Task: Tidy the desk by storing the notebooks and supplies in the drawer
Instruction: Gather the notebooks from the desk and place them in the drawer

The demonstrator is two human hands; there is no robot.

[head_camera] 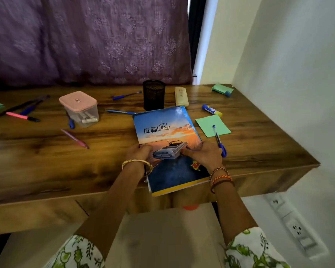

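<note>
Left hand [138, 152]: fingers curled on the left edge of a small folded blue-grey item [170, 152], holding it over the notebook.
Right hand [205, 153]: grips the right end of the same folded item; what that item is cannot be told.
Notebook [162, 130]: lies flat on the surface [46, 161] under both hands, cover up, reading "THE QUIET Ride"; its near end juts past the front edge of the surface.
Blue pen [219, 141]: just right of the right hand, lying partly on a green sticky note [211, 123].
Glue stick [212, 110]: beyond the green note, farther right of the notebook.
Pink pen [74, 139]: well left of the left hand, lying slantwise.
Clear box [79, 108]: beyond the pink pen, pink lid on, a blue pen [71, 122] against its near side.
Mesh pen cup [154, 94]: upright just beyond the notebook's far edge.
Cream case [181, 95]: just right of the cup.
Loose pens [23, 111]: far left, several lying together.
Green packet [221, 89]: far right corner, by the wall.
</note>
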